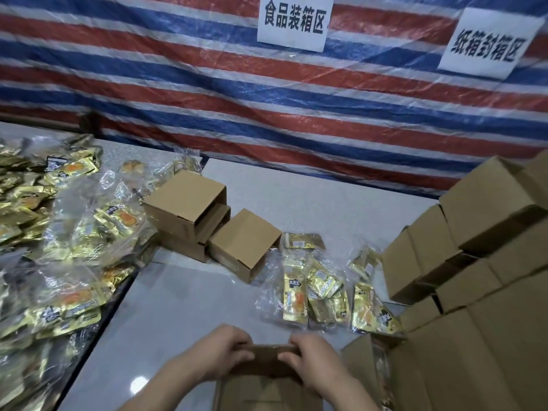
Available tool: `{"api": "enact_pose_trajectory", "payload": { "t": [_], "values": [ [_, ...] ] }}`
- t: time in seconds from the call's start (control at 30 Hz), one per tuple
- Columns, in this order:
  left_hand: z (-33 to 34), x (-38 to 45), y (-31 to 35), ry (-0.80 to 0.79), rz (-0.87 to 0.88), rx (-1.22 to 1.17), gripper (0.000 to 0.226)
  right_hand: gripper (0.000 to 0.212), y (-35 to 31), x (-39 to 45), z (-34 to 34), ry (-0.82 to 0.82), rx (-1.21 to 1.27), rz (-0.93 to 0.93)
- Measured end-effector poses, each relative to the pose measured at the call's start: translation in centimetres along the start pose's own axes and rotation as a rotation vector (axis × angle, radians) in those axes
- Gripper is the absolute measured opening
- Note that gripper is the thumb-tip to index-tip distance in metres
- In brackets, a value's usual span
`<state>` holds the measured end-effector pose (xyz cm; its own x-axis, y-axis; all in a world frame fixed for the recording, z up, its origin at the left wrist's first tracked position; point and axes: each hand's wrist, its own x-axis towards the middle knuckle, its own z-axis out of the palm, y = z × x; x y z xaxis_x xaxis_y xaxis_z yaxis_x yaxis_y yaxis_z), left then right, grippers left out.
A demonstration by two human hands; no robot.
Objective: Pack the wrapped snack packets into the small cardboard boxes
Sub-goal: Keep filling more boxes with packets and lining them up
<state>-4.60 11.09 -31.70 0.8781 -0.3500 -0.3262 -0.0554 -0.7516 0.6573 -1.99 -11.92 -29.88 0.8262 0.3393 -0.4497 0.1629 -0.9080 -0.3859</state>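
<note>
Heaped at left: gold foil snack packets (59,232), light, slick, crinkly; best pinched by sealed edges. Centre, near edge: left hand (221,355) and right hand (311,358) curled round small cardboard box (265,363), stiff but crushable. Right: stacked cardboard boxes (474,262).

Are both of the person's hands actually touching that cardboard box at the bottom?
Touching. The head view shows the left hand and right hand with fingers curled over the cardboard box's top edge.
</note>
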Motion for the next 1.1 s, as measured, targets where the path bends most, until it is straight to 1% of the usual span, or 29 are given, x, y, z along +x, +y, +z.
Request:
{"api": "enact_pose_trajectory", "payload": {
  "t": [0.1,0.17,0.2,0.3,0.33,0.37,0.5,0.53,0.63,0.67,0.77,0.83,0.9,0.97,1.07,1.1],
  "values": [
    [2.5,1.3,0.9,-0.031,0.029,0.008,0.017,0.033,2.6,-1.4,1.9,0.006,0.039,0.078],
    [3.7,1.8,1.3,-0.04,0.031,-0.003,0.019,0.029,4.1,-2.1,3.2,0.041,0.066,0.1],
    [4.0,2.0,1.3,-0.036,0.027,-0.012,0.02,0.032,4.5,-2.4,3.4,0.052,0.076,0.103],
    [4.4,2.4,1.4,-0.059,0.026,-0.021,0.025,0.051,4.9,-2.9,3.4,0.061,0.109,0.109],
    [4.5,2.4,1.4,-0.045,0.016,-0.013,0.03,0.055,4.7,-3.0,3.2,0.074,0.137,0.115],
    [4.5,2.4,1.4,0.0,-0.008,-0.006,0.036,0.055,4.5,-3.1,2.9,0.094,0.173,0.12],
    [4.2,5.6,2.9,0.309,-0.185,-0.033,0.052,0.036,3.7,-3.2,1.2,0.222,0.358,0.152],
    [4.2,7.3,3.5,0.347,-0.225,-0.009,0.056,0.034,3.5,-3.3,0.7,0.252,0.393,0.161],
    [4.7,12.7,5.7,0.341,-0.343,0.013,0.073,0.038,3.6,-3.7,-0.1,0.324,0.456,0.225],
    [5.2,14.5,6.3,0.315,-0.406,0.001,0.081,0.036,3.8,-4.0,-0.3,0.344,0.468,0.252],
    [6.8,18.9,7.0,0.202,-0.586,-0.04,0.116,0.024,4.3,-4.8,-0.8,0.404,0.52,0.318],
    [8.3,20.7,6.1,0.187,-0.645,-0.083,0.126,0.021,4.7,-5.0,-1.1,0.403,0.544,0.357],
    [9.6,21.8,4.5,0.237,-0.651,-0.164,0.122,0.021,5.1,-5.2,-1.2,0.39,0.545,0.392],
    [9.8,22.2,3.7,0.267,-0.612,-0.226,0.112,0.02,5.8,-4.9,-1.6,0.41,0.565,0.396],
    [8.4,20.8,4.3,0.233,-0.514,-0.31,0.096,0.019,6.7,-3.8,-2.6,0.451,0.741,0.393],
    [7.7,19.5,4.7,0.231,-0.47,-0.349,0.091,0.015,6.6,-3.3,-2.9,0.465,0.812,0.4]
  ]
}}
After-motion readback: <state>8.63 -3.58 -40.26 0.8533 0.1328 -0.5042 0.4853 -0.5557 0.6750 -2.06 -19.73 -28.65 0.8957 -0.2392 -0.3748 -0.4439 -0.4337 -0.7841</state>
